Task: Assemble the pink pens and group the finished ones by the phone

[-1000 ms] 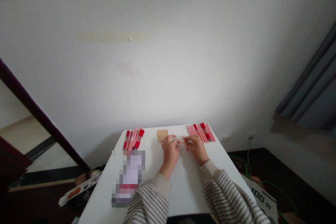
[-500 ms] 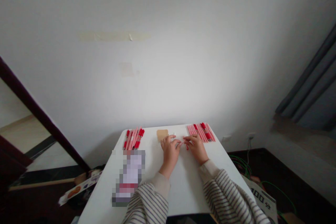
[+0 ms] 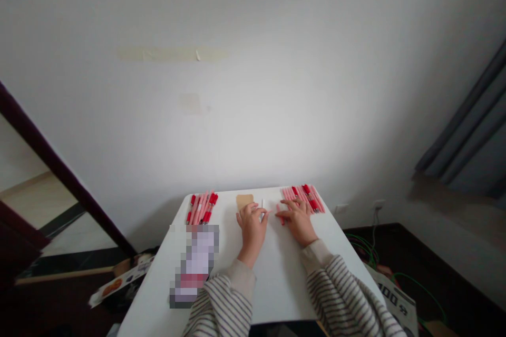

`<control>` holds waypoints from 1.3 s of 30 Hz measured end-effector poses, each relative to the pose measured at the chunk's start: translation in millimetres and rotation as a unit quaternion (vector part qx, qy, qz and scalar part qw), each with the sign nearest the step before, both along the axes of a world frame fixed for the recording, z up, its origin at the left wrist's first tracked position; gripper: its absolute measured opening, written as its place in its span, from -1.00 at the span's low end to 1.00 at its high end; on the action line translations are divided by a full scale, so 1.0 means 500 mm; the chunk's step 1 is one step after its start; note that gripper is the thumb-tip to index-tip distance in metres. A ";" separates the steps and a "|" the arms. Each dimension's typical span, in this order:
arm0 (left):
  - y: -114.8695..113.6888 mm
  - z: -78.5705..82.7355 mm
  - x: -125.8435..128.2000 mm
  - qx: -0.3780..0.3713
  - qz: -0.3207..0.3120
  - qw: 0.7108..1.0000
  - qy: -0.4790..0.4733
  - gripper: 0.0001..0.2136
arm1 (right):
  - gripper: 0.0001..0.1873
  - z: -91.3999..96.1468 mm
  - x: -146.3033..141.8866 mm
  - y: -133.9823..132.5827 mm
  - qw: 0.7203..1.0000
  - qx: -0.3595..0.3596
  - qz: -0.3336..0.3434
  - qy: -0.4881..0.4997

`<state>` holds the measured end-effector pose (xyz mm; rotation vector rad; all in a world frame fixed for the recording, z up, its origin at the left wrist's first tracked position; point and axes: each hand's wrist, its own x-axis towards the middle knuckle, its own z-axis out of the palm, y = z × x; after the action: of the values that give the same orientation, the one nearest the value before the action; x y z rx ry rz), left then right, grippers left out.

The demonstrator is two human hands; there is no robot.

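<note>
My left hand (image 3: 253, 226) is closed in a pinch at the middle of the white table (image 3: 276, 284). Between its thumb and forefinger is a small, pale pinkish piece, too small to make out. Just behind those fingertips lies a thin white stick-like piece (image 3: 263, 204). To the right, my right hand (image 3: 299, 224) has its fingers stretched out and spread low over the table. Its forefinger tip is at a short red and pink pen part (image 3: 279, 213); whether they touch is hard to tell. A tan pad (image 3: 244, 199) lies behind my left hand.
Pink and red pens (image 3: 201, 208) lie bunched at the table's back left. A row of similar pens (image 3: 304, 199) lies at the back right, close to my right hand. A blurred-out flat object (image 3: 197, 258) is beside my left forearm. Behind stands a wall (image 3: 253, 131).
My hands have moved apart from where their fingertips nearly met. The left went slightly left, and the right hand's fingers spread and lowered. More of the white piece shows.
</note>
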<state>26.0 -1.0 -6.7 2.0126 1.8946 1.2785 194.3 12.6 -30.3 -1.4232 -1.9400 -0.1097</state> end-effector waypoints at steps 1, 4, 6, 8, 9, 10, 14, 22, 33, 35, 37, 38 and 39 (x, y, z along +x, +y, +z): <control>-0.001 0.001 0.000 -0.001 0.000 1.000 0.000 -0.91 | -0.66 0.000 0.001 0.000 1.000 0.000 0.000 -0.004; -0.004 0.002 -0.001 -0.005 0.005 1.000 -0.001 -0.91 | -0.70 -0.001 0.002 0.002 1.000 0.002 0.000 -0.006; -0.004 0.003 -0.002 -0.007 0.009 1.000 -0.002 -0.91 | -0.74 -0.003 0.003 0.005 1.000 0.006 0.000 -0.001; -0.003 0.003 -0.003 -0.007 0.014 1.000 -0.002 -0.90 | -0.77 -0.002 0.002 0.009 1.000 0.016 0.000 0.012; -0.003 0.003 -0.004 -0.006 0.015 1.000 -0.002 -0.90 | -0.80 -0.002 0.002 0.011 1.000 0.023 0.001 0.021; -0.003 0.003 -0.004 -0.004 0.017 1.000 -0.003 -0.89 | -0.82 0.000 0.002 0.013 0.999 0.031 0.004 0.031; -0.002 0.003 -0.006 -0.002 0.018 1.000 -0.004 -0.88 | -0.80 0.006 0.003 0.017 0.996 0.048 0.030 0.068; -0.004 0.005 -0.006 0.010 0.018 1.000 -0.003 -0.89 | -0.77 0.009 0.004 0.010 0.994 0.065 -0.009 0.083; -0.006 0.009 -0.005 0.006 -0.005 1.000 -0.001 -0.91 | -0.79 0.010 -0.002 0.007 0.996 0.054 -0.004 0.069; -0.007 0.011 -0.004 0.002 -0.009 1.000 -0.001 -0.91 | -0.79 0.008 -0.004 0.007 0.996 0.056 0.002 0.065; -0.007 0.012 -0.003 0.001 -0.015 1.000 -0.003 -0.92 | -0.79 0.006 -0.005 0.008 0.996 0.062 0.011 0.063; -0.008 0.012 -0.002 0.002 -0.018 1.000 -0.004 -0.92 | -0.79 0.004 -0.006 0.009 0.996 0.066 0.016 0.063; -0.008 0.012 -0.002 0.002 -0.019 1.000 -0.005 -0.92 | -0.80 0.003 -0.006 0.010 0.995 0.069 0.020 0.063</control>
<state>25.0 -4.9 -0.5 2.0307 1.8403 1.2829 191.2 17.7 -29.0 -1.2690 -1.8206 -0.1296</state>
